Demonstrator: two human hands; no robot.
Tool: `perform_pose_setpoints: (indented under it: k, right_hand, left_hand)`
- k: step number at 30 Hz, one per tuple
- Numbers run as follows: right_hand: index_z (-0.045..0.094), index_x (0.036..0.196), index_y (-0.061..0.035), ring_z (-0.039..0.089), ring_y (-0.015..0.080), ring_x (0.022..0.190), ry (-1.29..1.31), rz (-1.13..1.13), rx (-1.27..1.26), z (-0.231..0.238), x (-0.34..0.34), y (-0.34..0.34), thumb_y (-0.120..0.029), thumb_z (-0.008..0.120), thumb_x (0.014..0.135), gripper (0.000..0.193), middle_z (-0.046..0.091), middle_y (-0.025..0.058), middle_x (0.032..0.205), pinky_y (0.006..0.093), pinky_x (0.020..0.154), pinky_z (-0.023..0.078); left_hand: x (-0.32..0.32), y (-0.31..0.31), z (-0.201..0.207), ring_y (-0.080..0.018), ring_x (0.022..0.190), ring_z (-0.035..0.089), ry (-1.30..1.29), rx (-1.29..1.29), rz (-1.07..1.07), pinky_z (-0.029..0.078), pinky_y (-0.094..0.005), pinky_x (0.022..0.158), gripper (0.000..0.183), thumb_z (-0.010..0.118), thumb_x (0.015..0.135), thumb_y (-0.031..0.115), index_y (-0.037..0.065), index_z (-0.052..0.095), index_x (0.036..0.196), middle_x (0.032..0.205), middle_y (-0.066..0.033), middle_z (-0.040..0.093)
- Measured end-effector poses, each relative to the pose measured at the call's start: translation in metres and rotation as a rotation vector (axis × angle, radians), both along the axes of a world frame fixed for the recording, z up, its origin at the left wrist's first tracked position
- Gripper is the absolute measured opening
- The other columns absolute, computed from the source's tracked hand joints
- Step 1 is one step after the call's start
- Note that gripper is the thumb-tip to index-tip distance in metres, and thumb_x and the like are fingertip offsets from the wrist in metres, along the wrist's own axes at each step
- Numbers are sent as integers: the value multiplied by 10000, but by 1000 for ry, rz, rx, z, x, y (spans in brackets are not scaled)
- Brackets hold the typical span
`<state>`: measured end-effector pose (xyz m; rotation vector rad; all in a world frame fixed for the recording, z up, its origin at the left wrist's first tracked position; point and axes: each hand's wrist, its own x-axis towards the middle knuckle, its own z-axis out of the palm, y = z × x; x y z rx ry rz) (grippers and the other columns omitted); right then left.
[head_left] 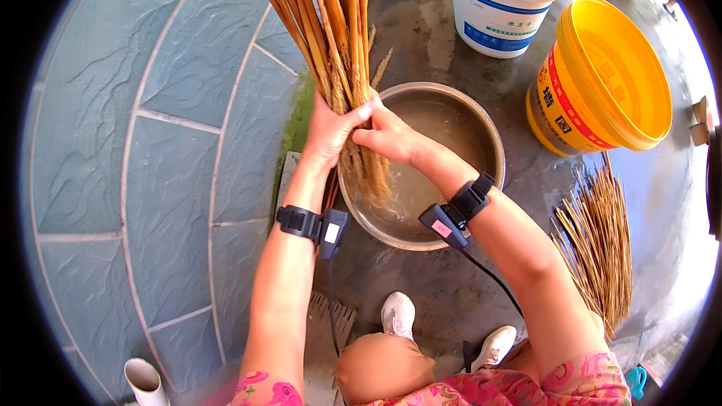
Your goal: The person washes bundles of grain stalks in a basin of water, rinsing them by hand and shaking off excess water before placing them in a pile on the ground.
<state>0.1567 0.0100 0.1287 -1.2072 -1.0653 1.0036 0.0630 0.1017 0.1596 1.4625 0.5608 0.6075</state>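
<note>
A bundle of long golden-brown stalks (340, 26) rises upright and fans out past the top edge of the view. My left hand (325, 131) is wrapped around its lower part from the left. My right hand (391, 135) grips the same part from the right, thumbs close together at the front. Below my hands, the frayed, wet-looking straw-coloured ends (365, 173) hang over a round metal basin (492, 126). Cloudy brownish water (417, 199) lies in the basin. Whether the tips touch the water I cannot tell.
Behind the basin stands a white bucket (492, 19) with blue bands, and right of it a yellow bucket (553, 105). A pile of thin brown stalks (602, 248) lies on the wet floor at the right. Grey stone slabs (173, 180) cover the left. A white pipe (143, 376) stands near-left.
</note>
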Motion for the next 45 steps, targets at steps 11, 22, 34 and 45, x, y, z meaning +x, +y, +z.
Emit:
perform_pose_setpoints:
  k: [11, 22, 34, 45]
  right_hand:
    - [558, 1201, -25, 541, 204, 1103, 812, 140, 32, 51, -75, 7, -373, 781, 733, 625, 611, 119, 1156, 340, 995, 379]
    - [440, 1327, -129, 490, 204, 1172, 1371, 213, -223, -52, -192, -43, -439, 674, 830, 631, 524, 36, 1275, 387, 949, 410]
    - [371, 1342, -127, 401, 207, 1223, 1258, -46, -351, -106, -225, -50, -480, 698, 793, 731, 458, 49, 1313, 413, 1001, 324]
    - [490, 1214, -52, 546, 218, 1046, 1346, -498, -178, -92, -217, -20, -283, 663, 847, 467, 563, 81, 1148, 390, 895, 450]
  left_hand:
    - [-88, -3, 79, -224, 1022, 600, 433, 569, 112, 492, -350, 861, 705, 794, 632, 61, 6, 422, 1229, 1110, -140, 607]
    - [-196, -82, -5, -337, 1153, 507, 1199, 975, 89, 358, -449, 1001, 893, 847, 537, 165, 57, 381, 1291, 1217, -165, 550]
    - [-220, -103, -79, -347, 1048, 542, 1223, 916, 188, 447, -422, 874, 729, 780, 627, 108, 110, 431, 1268, 1109, -132, 571]
    - [-218, -100, -87, -297, 1113, 501, 1064, 1426, 367, 329, -477, 1038, 430, 473, 848, 101, 185, 496, 1269, 1184, -136, 521]
